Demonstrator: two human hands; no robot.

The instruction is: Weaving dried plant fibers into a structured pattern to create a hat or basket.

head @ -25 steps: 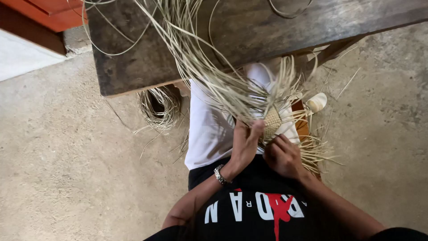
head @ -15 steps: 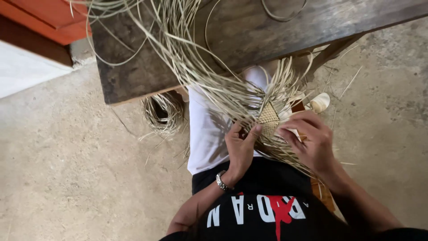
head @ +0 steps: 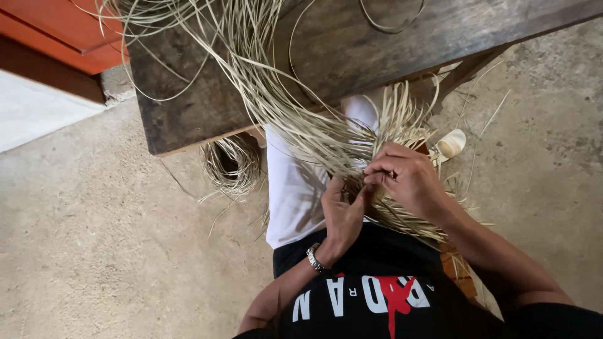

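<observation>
Both hands have come closer together since a moment ago: the right hand [head: 408,179] has slid in from the side and now covers the little woven piece, which no longer shows. Nearest the camera, the left hand [head: 342,210], with a shiny watch [head: 313,257] on its wrist, sits low on the lap, and its grip is closed around the straw strips [head: 326,135] from below. Just above it and touching it, the right hand has its fingertips pinched tight on a few strips.

It looks like the weaving step, with one strip being tucked over or under the others. A next tuck would call for a firm hold below and a careful pick of just one strip, since they are thin and tangled.

Farther out, the long strips fan up over the white cloth [head: 292,182] and across the dark wooden table [head: 352,44]. A round coil of straw [head: 231,164] lies on the floor [head: 107,238] under the table's edge.
</observation>
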